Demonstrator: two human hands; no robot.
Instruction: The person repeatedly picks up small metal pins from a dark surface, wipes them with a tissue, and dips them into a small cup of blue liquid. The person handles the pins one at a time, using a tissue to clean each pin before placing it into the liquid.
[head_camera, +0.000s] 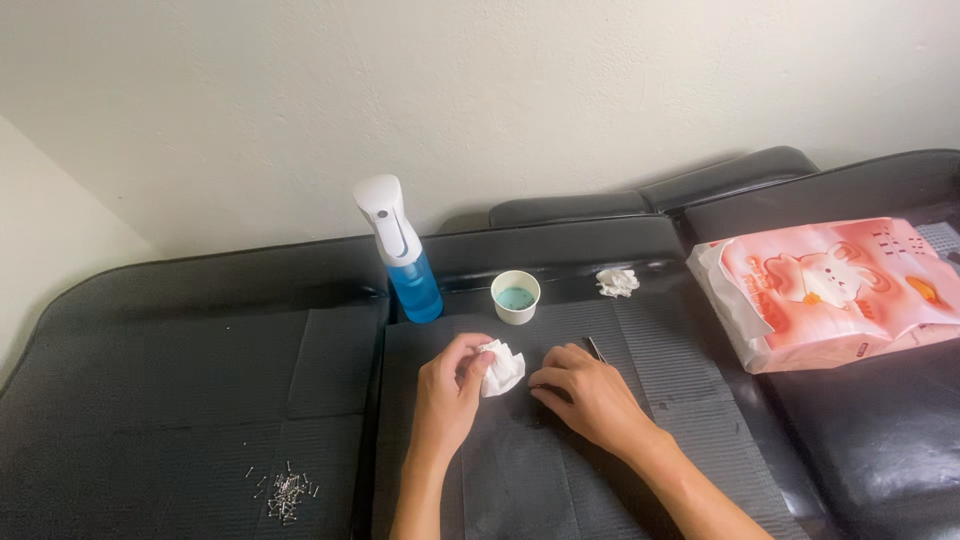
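My left hand (447, 392) pinches a crumpled white tissue (501, 368) just above the dark grey mat (560, 470). My right hand (587, 394) lies flat on the mat beside it, fingers pressed down on a small thin metal piece (595, 347) whose end pokes out past the fingertips. The two hands are a few centimetres apart, with the tissue between them.
A blue spray bottle (405, 255) with a white head stands behind the mat, with a small white cup (516, 296) of teal liquid to its right. Another crumpled tissue (617, 282) lies farther right. A pink tissue pack (835, 290) sits at right. Several small metal pins (286, 493) lie at lower left.
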